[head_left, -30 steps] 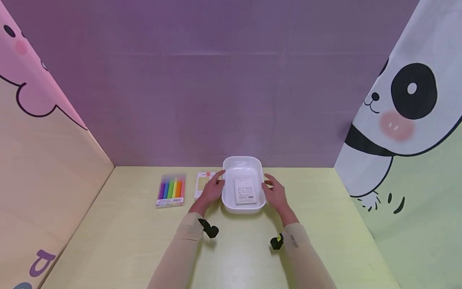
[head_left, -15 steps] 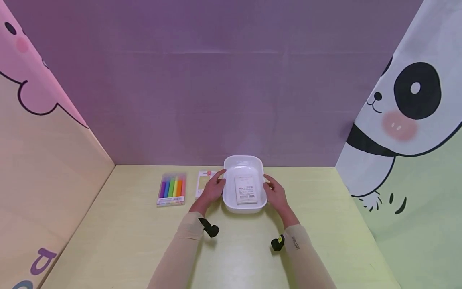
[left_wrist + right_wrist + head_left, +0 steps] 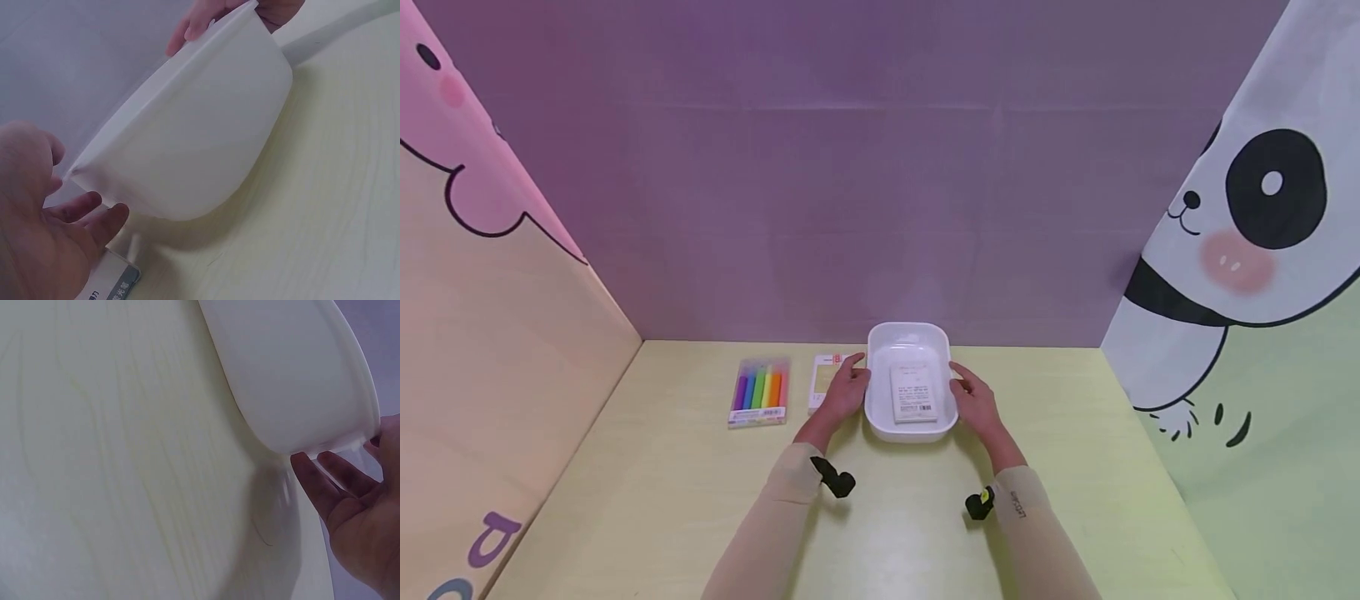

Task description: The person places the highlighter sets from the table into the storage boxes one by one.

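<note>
A white plastic basin (image 3: 880, 429) stands on the table, and inside it lies a flat white packet (image 3: 913, 393) with printed text and a barcode. My left hand (image 3: 847, 392) is at the basin's left side, fingers loosely bent and fingertips right at the rim. In the left wrist view, those fingers (image 3: 107, 224) overlap the near end of the basin's wall. On the opposite side my right hand (image 3: 976, 405) has its thumb by the rim. The right wrist view shows its extended fingers (image 3: 312, 481) touching the end of the basin.
A clear case of coloured highlighters (image 3: 758, 393) lies to the left. Between it and the basin is a white box (image 3: 822, 385), partly hidden behind my left hand. A purple backdrop (image 3: 880, 208) rises at the table's back edge, with printed cloth panels (image 3: 1247, 375) on both sides.
My left fingertips have drawn slightly left, away from over the basin's rim. The right hand stays at its side. The whole head view has shifted a little.
</note>
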The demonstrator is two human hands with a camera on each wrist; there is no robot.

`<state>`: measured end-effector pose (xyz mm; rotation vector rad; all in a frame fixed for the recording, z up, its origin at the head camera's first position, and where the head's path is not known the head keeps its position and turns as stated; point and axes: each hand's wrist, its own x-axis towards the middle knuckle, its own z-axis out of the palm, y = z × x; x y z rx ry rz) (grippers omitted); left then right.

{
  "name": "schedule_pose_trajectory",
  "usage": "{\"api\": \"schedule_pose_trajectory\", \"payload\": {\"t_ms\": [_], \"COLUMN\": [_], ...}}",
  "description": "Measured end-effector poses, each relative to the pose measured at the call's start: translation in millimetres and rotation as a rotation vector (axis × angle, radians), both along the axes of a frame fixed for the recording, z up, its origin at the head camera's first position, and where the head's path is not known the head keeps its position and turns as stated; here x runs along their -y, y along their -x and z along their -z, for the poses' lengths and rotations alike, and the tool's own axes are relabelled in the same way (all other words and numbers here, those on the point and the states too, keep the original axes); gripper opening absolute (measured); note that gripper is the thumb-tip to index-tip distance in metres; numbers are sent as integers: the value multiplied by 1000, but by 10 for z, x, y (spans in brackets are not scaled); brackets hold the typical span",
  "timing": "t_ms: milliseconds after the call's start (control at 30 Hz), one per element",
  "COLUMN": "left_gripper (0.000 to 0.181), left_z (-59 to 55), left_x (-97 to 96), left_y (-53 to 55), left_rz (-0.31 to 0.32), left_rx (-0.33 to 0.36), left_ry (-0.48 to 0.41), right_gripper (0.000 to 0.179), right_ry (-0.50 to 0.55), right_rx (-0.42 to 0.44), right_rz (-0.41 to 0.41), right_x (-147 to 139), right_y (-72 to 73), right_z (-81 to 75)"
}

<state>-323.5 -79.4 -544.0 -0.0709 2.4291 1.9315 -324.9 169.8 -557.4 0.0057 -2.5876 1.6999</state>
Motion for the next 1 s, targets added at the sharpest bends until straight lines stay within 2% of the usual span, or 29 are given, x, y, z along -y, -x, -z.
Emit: {"api": "schedule_pose_trajectory", "payload": {"t_ms": [200, 367, 533, 633, 1000], "left_gripper": [46, 45, 46, 46, 50], "left_z": [-74, -140, -204, -198, 30], "left_x": [37, 77, 127, 168, 340], "left_y": [-91, -125, -171, -182, -203], "left_rz": [-57, -81, -120, -151, -207], "left_rx": [-53, -96, -166, -182, -235], "left_ry": [-108, -137, -48, 10, 316], "right_gripper": [41, 41, 41, 42, 40], "right_ry": [4, -5, -9, -17, -16], "right_rx": [16, 19, 24, 19, -7], "right_rz": [-12, -2, 1, -1, 12], "right_x": [10, 15, 11, 8, 15], "right_y": [-8, -21, -22, -18, 1], "right_z": [-11, -32, -41, -33, -12]}}
